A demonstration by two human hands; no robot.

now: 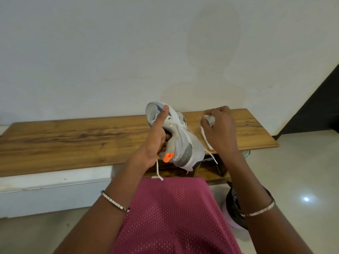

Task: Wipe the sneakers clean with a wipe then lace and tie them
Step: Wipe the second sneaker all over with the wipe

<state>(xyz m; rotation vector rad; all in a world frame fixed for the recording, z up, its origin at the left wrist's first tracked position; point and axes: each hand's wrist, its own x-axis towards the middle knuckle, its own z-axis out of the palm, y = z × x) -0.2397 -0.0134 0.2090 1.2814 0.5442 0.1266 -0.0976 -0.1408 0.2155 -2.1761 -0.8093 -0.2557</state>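
Sneaker held up over the wooden surface, a wipe bunched in the other hand.

The left hand [156,142] has its grip clamped on a grey-and-white sneaker [180,136], fingers tucked into the opening and thumb stretched up along the side. The shoe is lifted above the middle of the surface [73,140], toe pointing far and orange heel tab near. A loose lace [158,169] dangles from it toward the pink mesh garment [174,217]. A thin pale sheet [197,154] hangs at the heel. Just right of the sneaker, the right hand [220,129] hovers over the surface, its grip curled closed round a small white wipe [210,120]. A white strip with an orange tip [206,139] lies under that hand, and I cannot tell what it is. Each wrist wears a bangle.
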